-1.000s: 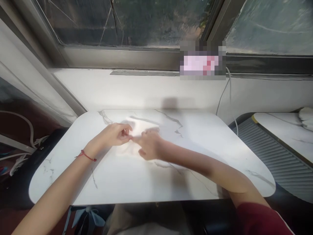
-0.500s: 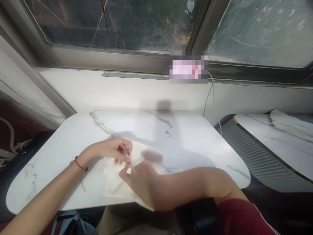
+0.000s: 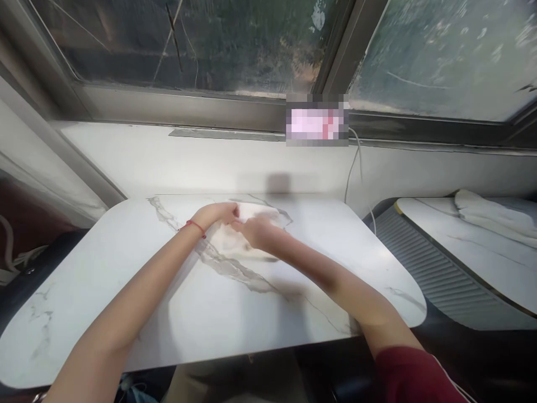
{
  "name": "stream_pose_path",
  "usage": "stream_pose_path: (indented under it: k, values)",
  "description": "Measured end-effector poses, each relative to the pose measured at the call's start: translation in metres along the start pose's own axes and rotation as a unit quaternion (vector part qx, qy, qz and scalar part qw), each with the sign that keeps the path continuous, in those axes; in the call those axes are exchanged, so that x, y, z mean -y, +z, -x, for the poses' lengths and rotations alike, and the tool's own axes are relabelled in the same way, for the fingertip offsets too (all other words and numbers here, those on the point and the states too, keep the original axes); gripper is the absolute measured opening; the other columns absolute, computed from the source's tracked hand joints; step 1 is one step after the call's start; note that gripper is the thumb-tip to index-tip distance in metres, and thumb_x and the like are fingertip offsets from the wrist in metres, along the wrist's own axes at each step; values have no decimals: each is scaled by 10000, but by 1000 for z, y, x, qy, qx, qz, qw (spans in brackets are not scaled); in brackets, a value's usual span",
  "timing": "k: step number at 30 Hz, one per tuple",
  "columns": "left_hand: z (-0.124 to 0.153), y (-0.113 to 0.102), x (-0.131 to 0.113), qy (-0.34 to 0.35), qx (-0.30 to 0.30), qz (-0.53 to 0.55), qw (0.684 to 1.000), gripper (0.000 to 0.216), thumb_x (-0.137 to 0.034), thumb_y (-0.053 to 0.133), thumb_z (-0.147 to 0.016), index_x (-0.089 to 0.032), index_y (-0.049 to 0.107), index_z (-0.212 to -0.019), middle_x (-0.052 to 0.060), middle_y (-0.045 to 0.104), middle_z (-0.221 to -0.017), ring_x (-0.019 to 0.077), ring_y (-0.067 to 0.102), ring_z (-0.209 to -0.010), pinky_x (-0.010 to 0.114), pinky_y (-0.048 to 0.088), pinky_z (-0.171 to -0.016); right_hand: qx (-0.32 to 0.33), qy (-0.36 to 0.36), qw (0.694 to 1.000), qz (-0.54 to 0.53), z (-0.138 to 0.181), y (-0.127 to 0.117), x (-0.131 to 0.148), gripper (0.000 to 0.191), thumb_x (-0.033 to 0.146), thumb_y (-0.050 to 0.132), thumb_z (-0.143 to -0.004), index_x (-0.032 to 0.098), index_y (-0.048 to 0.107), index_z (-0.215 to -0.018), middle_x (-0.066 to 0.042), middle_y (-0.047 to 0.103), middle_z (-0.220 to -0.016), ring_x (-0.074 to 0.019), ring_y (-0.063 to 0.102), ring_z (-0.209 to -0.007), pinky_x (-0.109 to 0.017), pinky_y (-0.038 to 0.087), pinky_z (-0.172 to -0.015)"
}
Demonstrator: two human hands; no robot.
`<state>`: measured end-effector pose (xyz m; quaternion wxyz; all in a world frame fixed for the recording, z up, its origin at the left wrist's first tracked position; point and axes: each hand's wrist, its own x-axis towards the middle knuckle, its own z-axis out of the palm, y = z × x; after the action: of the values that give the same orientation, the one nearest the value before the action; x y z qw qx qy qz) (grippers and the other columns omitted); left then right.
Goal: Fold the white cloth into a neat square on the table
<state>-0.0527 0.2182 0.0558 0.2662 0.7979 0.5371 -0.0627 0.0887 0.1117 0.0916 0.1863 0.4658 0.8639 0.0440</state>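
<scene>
A pale cream-white cloth (image 3: 235,244) lies in a small heap on the marbled white table (image 3: 168,313), toward its far side. My left hand (image 3: 221,212), with a thin red cord on the wrist, is closed at the cloth's upper left. Close beside it, my right hand (image 3: 258,230) is closed on the cloth from the right, its fingertips nearly meeting the left ones. Part of the cloth shows beyond the hands and part on the near side. Motion blur and the fingers hide exactly how it is gripped.
Behind the table rises a white wall below a window (image 3: 188,50). A blurred-out pink object (image 3: 314,123) sits at the sill, and a white cable (image 3: 359,162) hangs beside it. At the right stands another table with a white folded cloth (image 3: 490,218).
Both hands and the cloth have moved away from the table's near edge to its far part. The cloth was spread out flat near the edge and now looks smaller and bunched.
</scene>
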Motion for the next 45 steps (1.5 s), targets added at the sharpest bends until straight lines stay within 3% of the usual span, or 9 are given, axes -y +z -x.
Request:
stream_pose_path:
  k: [5, 11, 17, 25, 32, 35, 40, 42, 45]
  values:
    - [-32, -12, -9, -44, -8, -7, 999, 290, -303, 727, -700, -219, 588, -940, -4, 680, -781, 179, 611, -696, 267, 448, -603, 16, 11, 999, -29, -35, 14, -41, 525, 187, 578, -954, 228, 472, -1467, -142, 731, -1121, -262, 682, -1062, -298, 491, -814]
    - [-64, -9, 2, -65, -135, 33, 988, 322, -340, 712, -764, -214, 614, -1043, 71, 745, -1068, 221, 705, -890, 274, 522, -693, -92, 49, 994, -26, -65, 53, -71, 495, 116, 393, -1003, 203, 474, -1484, -203, 646, -1272, -283, 609, -1195, -361, 423, -958]
    - [-85, -5, 14, -61, -181, 58, 980, 217, -290, 694, -797, -209, 640, -991, 66, 755, -1094, 212, 718, -943, 251, 525, -747, -185, 105, 975, 62, -87, 74, -62, 481, 64, 339, -975, 136, 525, -1413, -237, 672, -1168, -309, 623, -1071, -412, 397, -911]
    - [-67, 5, 6, -53, -190, 17, 980, 222, -304, 624, -877, -203, 603, -1074, 97, 741, -1133, 230, 700, -1014, 275, 510, -823, -232, 123, 963, 59, -88, 81, -52, 449, 60, 286, -989, 169, 577, -1313, -197, 666, -1122, -282, 582, -986, -383, 341, -838]
    - [-35, 9, -2, -5, -133, -34, 990, 164, -370, 619, -859, -219, 623, -923, 29, 740, -924, 195, 685, -829, 261, 502, -700, -230, 60, 971, 17, -46, 87, -46, 428, 94, 451, -919, 160, 593, -1317, -173, 638, -1075, -287, 538, -948, -366, 322, -798]
    - [-5, 24, -15, 49, -115, -58, 990, 135, -332, 610, -854, -203, 637, -883, 35, 729, -867, 202, 681, -821, 275, 508, -728, -260, 54, 964, -14, -9, 101, -38, 355, 174, 471, -941, 133, 624, -1259, -153, 636, -1000, -265, 510, -856, -362, 332, -760]
    - [57, 98, -44, 218, -176, -177, 944, 245, -300, 541, -933, -111, 644, -1052, 176, 730, -1034, 301, 712, -964, 391, 563, -815, -407, 34, 913, 0, 73, 136, 0, 399, 278, 363, -1038, 115, 624, -1292, -107, 615, -851, -238, 467, -740, -352, 349, -681]
    - [77, 132, -57, 252, -193, -198, 927, 204, -198, 501, -945, -119, 647, -1064, 125, 729, -868, 280, 723, -826, 403, 583, -770, -436, 64, 898, 10, 103, 149, 18, 411, 287, 375, -1037, 110, 628, -1309, -102, 597, -820, -239, 467, -731, -350, 366, -664]
    - [97, 163, -77, 269, -181, -269, 907, 419, -6, 419, -890, -114, 610, -1247, 78, 716, -790, 244, 707, -710, 373, 591, -681, -439, 116, 891, -10, 133, 160, 36, 438, 315, 419, -1026, 128, 611, -1372, -142, 603, -926, -260, 505, -801, -355, 424, -672]
